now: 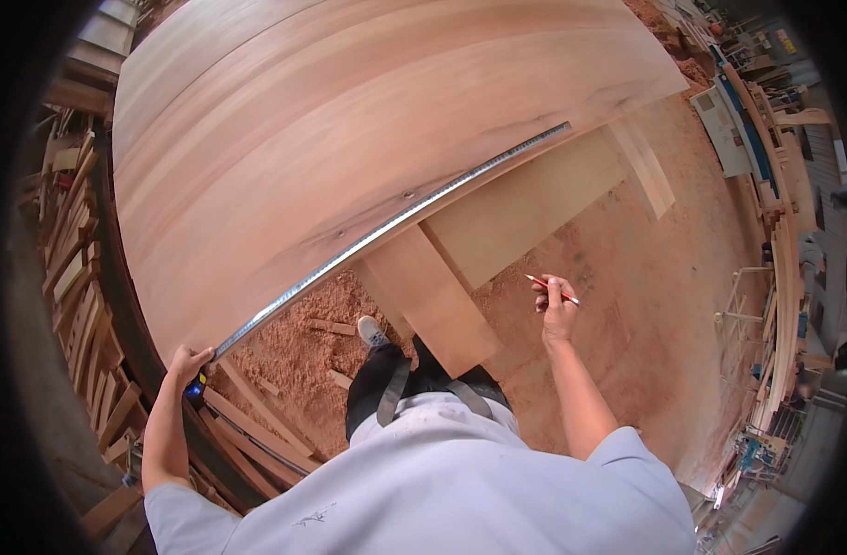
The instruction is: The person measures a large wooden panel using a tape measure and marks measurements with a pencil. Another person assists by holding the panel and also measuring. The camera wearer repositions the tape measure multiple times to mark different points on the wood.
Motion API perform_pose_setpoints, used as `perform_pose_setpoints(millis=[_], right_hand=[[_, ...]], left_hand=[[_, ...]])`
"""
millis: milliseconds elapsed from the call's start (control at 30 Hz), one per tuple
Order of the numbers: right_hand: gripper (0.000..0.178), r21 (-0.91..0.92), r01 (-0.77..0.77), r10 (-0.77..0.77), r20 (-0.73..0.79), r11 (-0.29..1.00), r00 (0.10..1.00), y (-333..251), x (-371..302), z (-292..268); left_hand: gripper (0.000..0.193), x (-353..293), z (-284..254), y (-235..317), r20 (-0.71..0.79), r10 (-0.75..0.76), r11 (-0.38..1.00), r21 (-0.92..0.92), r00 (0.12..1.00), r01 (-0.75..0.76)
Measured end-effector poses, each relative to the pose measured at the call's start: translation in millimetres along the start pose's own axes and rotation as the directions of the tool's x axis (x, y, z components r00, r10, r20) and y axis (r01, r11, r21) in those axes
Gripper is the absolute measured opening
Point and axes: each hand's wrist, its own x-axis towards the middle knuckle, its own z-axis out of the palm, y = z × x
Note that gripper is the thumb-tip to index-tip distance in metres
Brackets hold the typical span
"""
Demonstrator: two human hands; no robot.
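A large pale wooden panel [349, 120] fills the far side. Along its near edge lies the extended blade of a tape measure [386, 233], running from the left corner up toward the right. At that left corner my left hand [188, 363] is closed round the tape measure; a blue and yellow part of its case shows below the fingers. My right hand [556, 310], raised to the right of the panel's near edge, grips a red pencil [537, 280] between thumb and fingers. The pencil tip points up and left, apart from the wood.
A wooden board [432, 301] juts out from under the panel toward my waist. Beside it lies a wider flat sheet [525, 208]. Reddish sawdust [298, 347] covers the floor near my shoe. Stacked timber [81, 305] stands left; more long boards [784, 324] line the right.
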Motion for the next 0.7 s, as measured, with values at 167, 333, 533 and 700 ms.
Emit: perform_pose_setpoints(millis=[167, 333, 533, 700], right_hand=[[0.021, -0.025, 0.022, -0.02, 0.083, 0.999, 0.996, 7, -40, 18], [0.021, -0.051, 0.033, -0.03, 0.071, 0.998, 0.997, 12, -79, 18], [0.022, -0.056, 0.065, -0.065, -0.001, 0.996, 0.998, 19, -98, 1], [0.026, -0.097, 0.072, -0.081, -0.094, 0.993, 0.992, 13, -105, -18]], left_hand=[[0.05, -5, -4, 4, 0.031, -0.002, 1.0, 0.002, 1.0, 0.002], [0.055, -11, -4, 12, 0.005, 0.007, 0.995, 0.098, 1.0, -0.007], [0.056, 8, -2, -14, 0.027, 0.017, 0.998, 0.06, 0.999, -0.019], [0.057, 5, -3, -11, 0.021, 0.048, 0.995, 0.091, 0.999, -0.05]])
